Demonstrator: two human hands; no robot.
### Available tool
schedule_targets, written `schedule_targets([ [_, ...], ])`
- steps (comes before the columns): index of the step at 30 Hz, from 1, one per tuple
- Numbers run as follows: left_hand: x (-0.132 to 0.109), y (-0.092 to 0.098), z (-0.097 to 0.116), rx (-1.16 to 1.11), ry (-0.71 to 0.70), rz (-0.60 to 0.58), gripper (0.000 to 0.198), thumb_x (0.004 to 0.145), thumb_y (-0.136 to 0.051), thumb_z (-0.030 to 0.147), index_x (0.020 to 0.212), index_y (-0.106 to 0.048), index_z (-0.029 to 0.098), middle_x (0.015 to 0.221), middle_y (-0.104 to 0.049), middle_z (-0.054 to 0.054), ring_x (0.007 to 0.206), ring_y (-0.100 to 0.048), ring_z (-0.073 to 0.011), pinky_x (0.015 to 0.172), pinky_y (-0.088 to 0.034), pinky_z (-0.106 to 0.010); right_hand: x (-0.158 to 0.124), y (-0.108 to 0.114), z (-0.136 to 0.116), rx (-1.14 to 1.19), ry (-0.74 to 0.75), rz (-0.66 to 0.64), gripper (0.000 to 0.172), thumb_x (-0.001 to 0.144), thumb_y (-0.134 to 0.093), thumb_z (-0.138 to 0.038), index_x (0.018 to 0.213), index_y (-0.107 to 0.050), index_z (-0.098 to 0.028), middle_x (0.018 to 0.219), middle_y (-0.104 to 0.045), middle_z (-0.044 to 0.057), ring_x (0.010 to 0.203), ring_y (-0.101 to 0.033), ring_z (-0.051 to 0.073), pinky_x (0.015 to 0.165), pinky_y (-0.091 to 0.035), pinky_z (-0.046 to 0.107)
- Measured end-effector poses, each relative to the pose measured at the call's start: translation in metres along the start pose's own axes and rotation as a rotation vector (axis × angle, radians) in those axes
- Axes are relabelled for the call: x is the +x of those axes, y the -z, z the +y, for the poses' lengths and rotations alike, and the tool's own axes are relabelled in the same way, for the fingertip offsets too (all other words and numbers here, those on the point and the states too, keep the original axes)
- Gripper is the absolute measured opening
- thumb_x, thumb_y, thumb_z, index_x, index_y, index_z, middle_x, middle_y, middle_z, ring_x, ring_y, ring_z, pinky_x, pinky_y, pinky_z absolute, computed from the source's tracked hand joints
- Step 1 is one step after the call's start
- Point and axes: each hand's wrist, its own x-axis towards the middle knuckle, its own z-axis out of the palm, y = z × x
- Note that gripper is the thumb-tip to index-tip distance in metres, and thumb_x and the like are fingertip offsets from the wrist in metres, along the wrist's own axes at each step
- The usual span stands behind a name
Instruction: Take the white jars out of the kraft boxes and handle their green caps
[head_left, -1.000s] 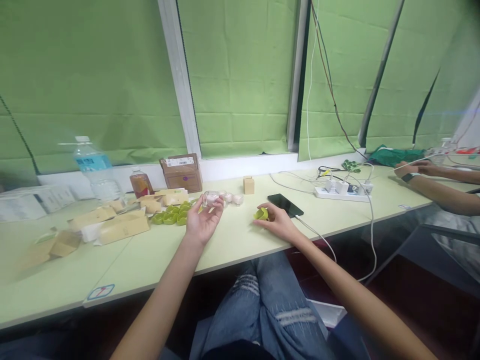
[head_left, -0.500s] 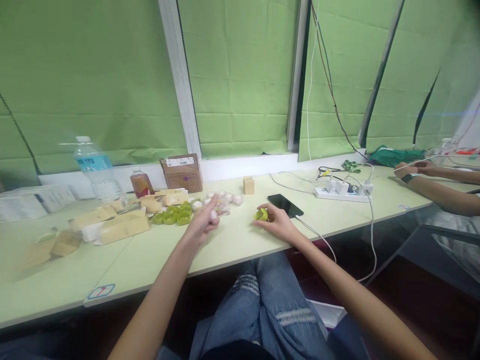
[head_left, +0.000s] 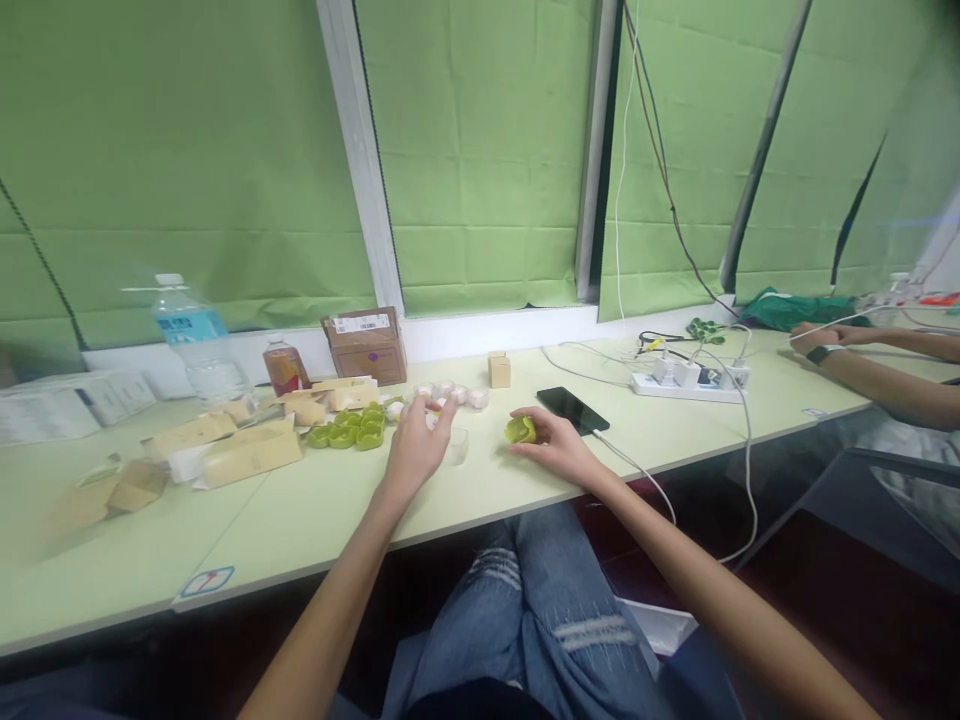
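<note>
My right hand (head_left: 559, 447) holds a small yellow-green cup-shaped piece (head_left: 519, 430) between thumb and fingers, just above the table. To its left, my left hand (head_left: 420, 442) has its fingers curled round a small white round piece (head_left: 432, 420), mostly hidden by them. A small clear plastic cup (head_left: 458, 448) stands close to the left fingertips. Behind that hand lie several white round pieces (head_left: 474, 398). Several yellow-green cup-shaped pieces (head_left: 356, 428) are grouped to its left.
Opened cardboard packaging (head_left: 251, 455), a water bottle (head_left: 196, 345), a drink bottle (head_left: 285, 368) and a brown box (head_left: 367, 347) occupy the left. A small tan box (head_left: 499, 370), a phone (head_left: 573, 410) with its cable and a power strip (head_left: 686, 388) lie right. Another person's arms (head_left: 862, 370) rest far right.
My left hand has turned and its extended index finger has curled in. The clear cup now shows right of its fingertips. My right hand keeps the green piece, slightly turned.
</note>
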Motion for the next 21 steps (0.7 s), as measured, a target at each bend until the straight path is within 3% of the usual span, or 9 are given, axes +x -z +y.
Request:
schedule_targets([
  [2,0.0,0.004,0.006,-0.186,0.102,-0.095,0.022,0.077,-0.077,0.027,0.091,-0.062,0.02,0.08,-0.062,-0.002,0.082,-0.061,-0.0216,0.08,-0.047,-0.03,0.0,-0.003,-0.002,0.114,-0.024,-0.041,0.062,0.072,-0.085,-0.044,0.125,-0.064,-0.02,0.103,-0.072,0.005,0.087,-0.069,0.02,0.081,-0.057,0.034],
  [4,-0.004,0.007,0.014,-0.29,0.202,-0.257,0.031,0.076,-0.075,0.017,0.103,-0.06,0.019,0.072,-0.059,0.003,0.069,-0.06,-0.0176,0.072,-0.047,-0.028,-0.001,-0.007,-0.004,0.229,-0.029,-0.087,0.064,0.07,-0.087,-0.041,0.127,-0.063,-0.021,0.104,-0.072,0.005,0.089,-0.07,0.02,0.081,-0.058,0.034],
  [6,-0.01,0.007,0.022,-0.326,0.203,-0.356,0.034,0.076,-0.075,0.016,0.106,-0.06,0.019,0.072,-0.061,0.003,0.066,-0.063,-0.0167,0.069,-0.048,-0.028,-0.001,-0.011,-0.008,0.329,-0.013,-0.116,0.065,0.069,-0.089,-0.038,0.127,-0.064,-0.022,0.107,-0.073,0.005,0.094,-0.07,0.02,0.086,-0.058,0.034],
  [9,-0.02,0.004,0.034,-0.332,0.011,-0.308,0.03,0.074,-0.082,0.022,0.1,-0.066,0.019,0.094,-0.069,-0.005,0.08,-0.068,-0.018,0.073,-0.053,-0.028,-0.003,-0.019,-0.014,0.385,0.026,-0.12,0.061,0.067,-0.091,-0.034,0.122,-0.066,-0.023,0.112,-0.073,0.005,0.1,-0.07,0.021,0.092,-0.057,0.035],
  [12,-0.029,0.001,0.046,-0.232,-0.208,-0.279,0.031,0.075,-0.084,0.026,0.104,-0.073,0.021,0.117,-0.071,-0.009,0.101,-0.067,-0.0221,0.089,-0.054,-0.033,-0.005,-0.024,-0.021,0.319,0.07,-0.075,0.056,0.068,-0.091,-0.035,0.117,-0.068,-0.023,0.115,-0.073,0.005,0.104,-0.069,0.022,0.093,-0.056,0.036],
  [15,-0.037,-0.003,0.052,-0.092,-0.302,-0.233,0.041,0.071,-0.088,0.025,0.109,-0.074,0.023,0.111,-0.075,-0.007,0.101,-0.067,-0.0249,0.097,-0.05,-0.039,-0.008,-0.026,-0.031,0.255,0.108,-0.002,0.054,0.069,-0.09,-0.037,0.115,-0.066,-0.023,0.111,-0.074,0.005,0.101,-0.069,0.022,0.092,-0.055,0.037],
  [21,-0.045,-0.01,0.05,-0.051,-0.462,-0.203,0.025,0.072,-0.088,0.027,0.094,-0.077,0.023,0.097,-0.076,-0.006,0.097,-0.067,-0.0279,0.096,-0.049,-0.044,-0.013,-0.026,-0.052,0.275,0.149,0.02,0.049,0.073,-0.087,-0.042,0.112,-0.065,-0.022,0.109,-0.073,0.006,0.104,-0.07,0.024,0.095,-0.055,0.04],
])
